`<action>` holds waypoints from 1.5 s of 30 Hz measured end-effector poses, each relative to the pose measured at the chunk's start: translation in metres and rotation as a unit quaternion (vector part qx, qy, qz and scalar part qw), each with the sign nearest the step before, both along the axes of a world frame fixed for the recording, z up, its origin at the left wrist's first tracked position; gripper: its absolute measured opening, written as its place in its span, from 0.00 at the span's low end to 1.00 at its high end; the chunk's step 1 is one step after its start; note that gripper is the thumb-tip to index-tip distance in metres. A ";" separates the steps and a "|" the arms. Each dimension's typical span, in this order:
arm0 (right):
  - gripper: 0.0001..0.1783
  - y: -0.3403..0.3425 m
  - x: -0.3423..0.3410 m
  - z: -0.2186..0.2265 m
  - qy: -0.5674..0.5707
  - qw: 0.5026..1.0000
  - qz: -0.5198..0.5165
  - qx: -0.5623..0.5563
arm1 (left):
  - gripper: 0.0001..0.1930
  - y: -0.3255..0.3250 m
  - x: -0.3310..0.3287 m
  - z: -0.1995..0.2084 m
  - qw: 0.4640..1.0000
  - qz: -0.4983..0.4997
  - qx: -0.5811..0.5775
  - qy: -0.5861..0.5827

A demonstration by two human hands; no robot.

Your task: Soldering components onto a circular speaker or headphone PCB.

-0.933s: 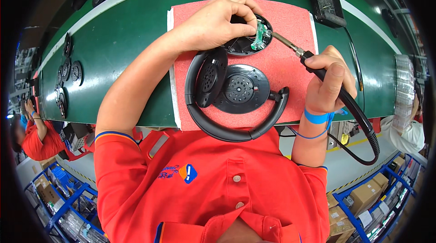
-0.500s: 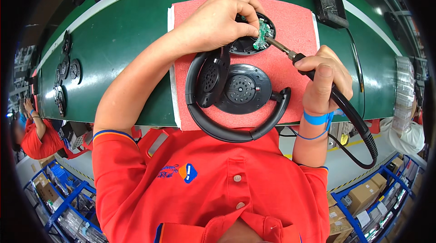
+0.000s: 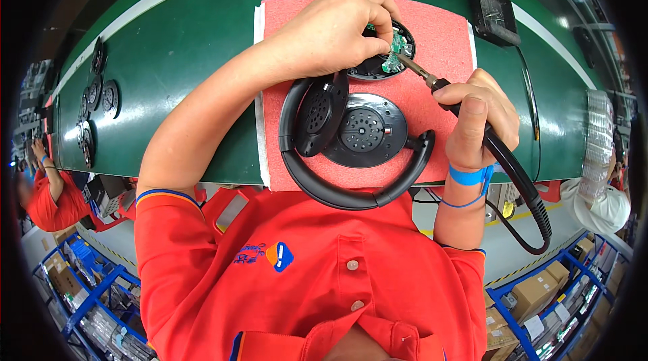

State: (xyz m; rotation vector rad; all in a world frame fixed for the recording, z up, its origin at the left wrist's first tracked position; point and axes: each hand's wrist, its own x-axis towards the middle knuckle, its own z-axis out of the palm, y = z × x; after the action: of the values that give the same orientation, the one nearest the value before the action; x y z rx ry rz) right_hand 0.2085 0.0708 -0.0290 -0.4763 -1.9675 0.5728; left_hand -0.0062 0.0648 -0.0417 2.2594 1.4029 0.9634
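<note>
Co-worker in a red shirt (image 3: 54, 192) occupied the left edge of the scene, beside a green bench (image 3: 175, 57). Black perforated discs (image 3: 110, 99) lay grouped on the left part of the bench. The left hand (image 3: 354, 27) was positioned over the far part of a pink mat (image 3: 439, 30), with its thumb and forefinger closed to a pinch against a green circuit board (image 3: 398, 44); it could not be told whether a wire was gripped between them. The circuit board sat in an open round black cup (image 3: 378, 76), partly covered by this hand. Nearer on the mat, a black headband (image 3: 337, 195) curved around a tilted earpiece (image 3: 317, 115) at left and a flat-lying earpiece (image 3: 364, 128) at right. A soldering iron (image 3: 442, 88) pointed far and left, with its tip at the board; contact could not be confirmed. The right hand (image 3: 482, 115), fingers curled closed, held the iron by its handle, and a blue band (image 3: 470, 176) encircled its wrist. Farther right stood a black tray (image 3: 495, 13), and stacked clear plastic trays (image 3: 597, 142) occupied the right end.
</note>
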 end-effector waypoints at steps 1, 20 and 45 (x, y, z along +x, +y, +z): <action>0.22 0.000 0.000 0.000 0.001 1.000 -0.001 0.001 | 0.04 0.000 0.000 0.000 1.000 0.000 0.004 0.005; 0.24 0.002 0.003 -0.001 0.026 0.999 -0.018 0.020 | 0.04 0.000 -0.001 -0.002 0.999 -0.011 0.035 0.014; 0.18 0.007 0.007 -0.003 0.042 0.999 -0.005 0.019 | 0.06 -0.002 0.003 -0.002 0.995 0.034 -0.083 -0.046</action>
State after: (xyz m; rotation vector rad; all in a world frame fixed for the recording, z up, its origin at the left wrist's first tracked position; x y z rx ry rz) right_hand 0.2155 0.0779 -0.0318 -0.4301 -1.8918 0.5397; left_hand -0.0037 0.0628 -0.0434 2.0342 1.4703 0.9224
